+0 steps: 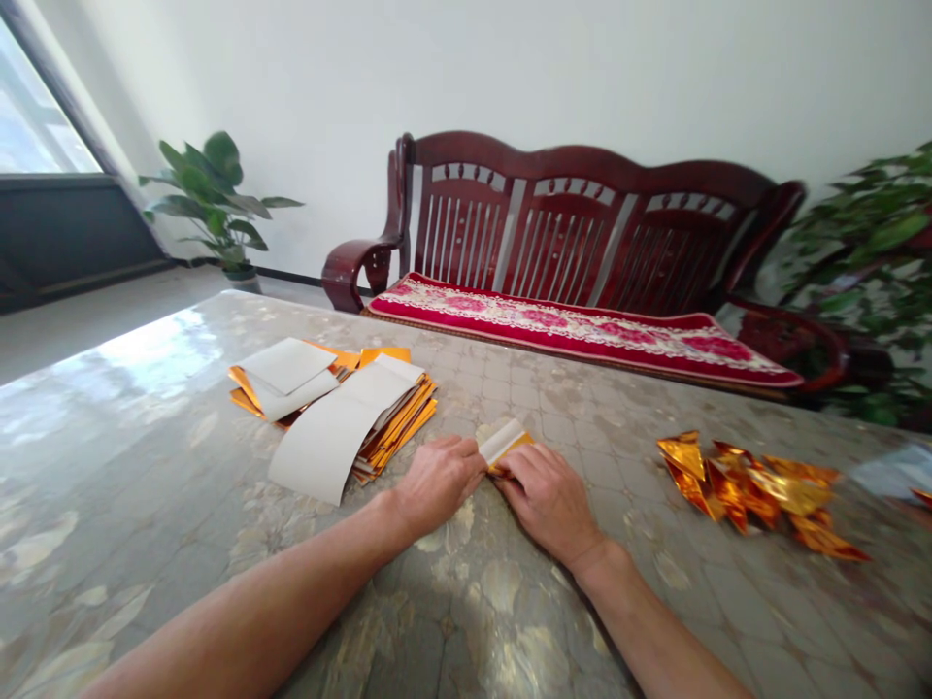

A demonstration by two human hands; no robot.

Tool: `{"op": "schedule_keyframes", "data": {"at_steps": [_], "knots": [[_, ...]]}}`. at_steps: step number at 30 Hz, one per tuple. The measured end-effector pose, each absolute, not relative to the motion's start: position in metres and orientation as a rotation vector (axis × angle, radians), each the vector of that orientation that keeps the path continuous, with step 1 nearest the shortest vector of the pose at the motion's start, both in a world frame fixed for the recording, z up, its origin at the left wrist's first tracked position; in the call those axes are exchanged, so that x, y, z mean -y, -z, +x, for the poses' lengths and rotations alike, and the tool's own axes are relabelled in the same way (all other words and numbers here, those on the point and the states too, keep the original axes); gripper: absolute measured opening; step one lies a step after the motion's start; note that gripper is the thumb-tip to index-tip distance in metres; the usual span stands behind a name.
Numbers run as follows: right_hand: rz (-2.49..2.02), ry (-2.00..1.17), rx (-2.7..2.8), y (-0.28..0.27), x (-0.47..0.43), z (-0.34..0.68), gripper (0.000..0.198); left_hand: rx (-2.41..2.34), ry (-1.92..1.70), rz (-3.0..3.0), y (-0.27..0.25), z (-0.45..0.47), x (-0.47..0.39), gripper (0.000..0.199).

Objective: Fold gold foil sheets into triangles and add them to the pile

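Observation:
A small folded piece of gold foil paper (pixel 506 442), pale on one face and gold on the other, lies between my two hands at the middle of the table. My left hand (pixel 444 478) has its fingers closed on the paper's left end. On the right side, the curled fingers of my right hand (pixel 548 497) grip the same piece. The fingertips of both hands are partly hidden. Left of my left hand rests a stack of gold foil paper sheets (pixel 397 427), with several pale backs facing up and one sheet (pixel 313 461) bending over the near side.
Shiny folded gold foil pieces (pixel 757 485) lie in a pile on the right, near a clear plastic bag (pixel 895 476). A patterned cover lies over the table (pixel 182 544). Beyond stands a wooden bench (pixel 568 233) with a red mat (pixel 582 325), with plants (pixel 218 194) at both sides.

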State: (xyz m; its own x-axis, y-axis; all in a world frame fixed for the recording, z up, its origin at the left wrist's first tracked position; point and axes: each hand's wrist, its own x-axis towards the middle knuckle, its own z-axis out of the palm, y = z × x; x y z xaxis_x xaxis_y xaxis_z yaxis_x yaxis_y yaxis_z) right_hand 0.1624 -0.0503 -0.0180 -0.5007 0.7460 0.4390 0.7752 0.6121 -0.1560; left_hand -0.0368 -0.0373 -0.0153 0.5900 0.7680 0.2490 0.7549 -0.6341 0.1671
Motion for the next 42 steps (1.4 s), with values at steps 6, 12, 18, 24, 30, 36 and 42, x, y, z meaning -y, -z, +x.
{"op": "schedule_keyframes", "data": {"at_steps": [6, 12, 18, 24, 30, 36, 42], "knots": [[-1.233, 0.059, 2.387, 0.019, 0.048, 0.163, 0.014, -1.302, -0.535, 2.633, 0.016, -0.044, 0.036, 0.022], [-1.247, -0.026, 2.355, 0.02, 0.046, 0.163, 0.014, -1.289, -0.6, 2.552, 0.02, -0.051, 0.037, 0.029], [-1.27, -0.079, 2.326, 0.02, 0.043, 0.163, 0.017, -1.292, -0.557, 2.584, 0.017, -0.05, 0.041, 0.028], [-1.277, -0.139, 2.266, 0.022, 0.042, 0.164, 0.012, -1.284, -0.578, 2.58, 0.017, -0.05, 0.041, 0.026], [-1.248, -0.176, 2.279, 0.021, 0.044, 0.166, 0.008, -1.29, -0.616, 2.606, 0.019, -0.049, 0.04, 0.022], [-1.24, -0.126, 2.288, 0.021, 0.042, 0.165, 0.014, -1.297, -0.622, 2.54, 0.02, -0.048, 0.038, 0.022], [-1.354, -0.211, 2.224, 0.024, 0.037, 0.165, 0.024, -1.345, -0.657, 2.378, 0.019, -0.046, 0.033, 0.021]]}}
